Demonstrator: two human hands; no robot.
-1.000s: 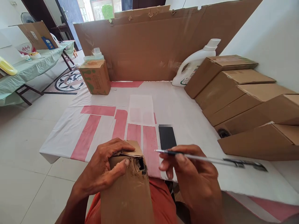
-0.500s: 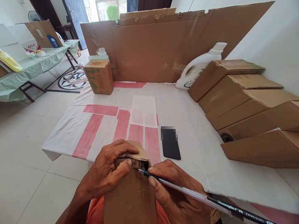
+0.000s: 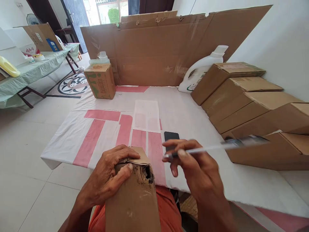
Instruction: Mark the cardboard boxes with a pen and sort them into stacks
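Note:
My left hand (image 3: 106,178) grips the top end of a brown cardboard box (image 3: 134,199) that rests on my lap, thumb pressed on its torn upper flap. A ragged dark hole shows at the box's top right corner. My right hand (image 3: 193,169) is raised above the table edge and holds a clear ballpoint pen (image 3: 212,147), its tip pointing left, a short way right of the hole and clear of the box. A black phone (image 3: 171,137) lies flat on the white and pink table cover (image 3: 101,129), partly hidden behind my right hand.
A row of several slanted cardboard boxes (image 3: 248,103) lines the right side. A white detergent jug (image 3: 200,71) and a small printed box (image 3: 101,80) stand before a big cardboard sheet (image 3: 156,51) at the back. A green-covered table (image 3: 31,71) stands at far left.
My right hand has lifted the pen's tip out of the hole in the box and swung it up and to the right. My left hand has kept its grip.

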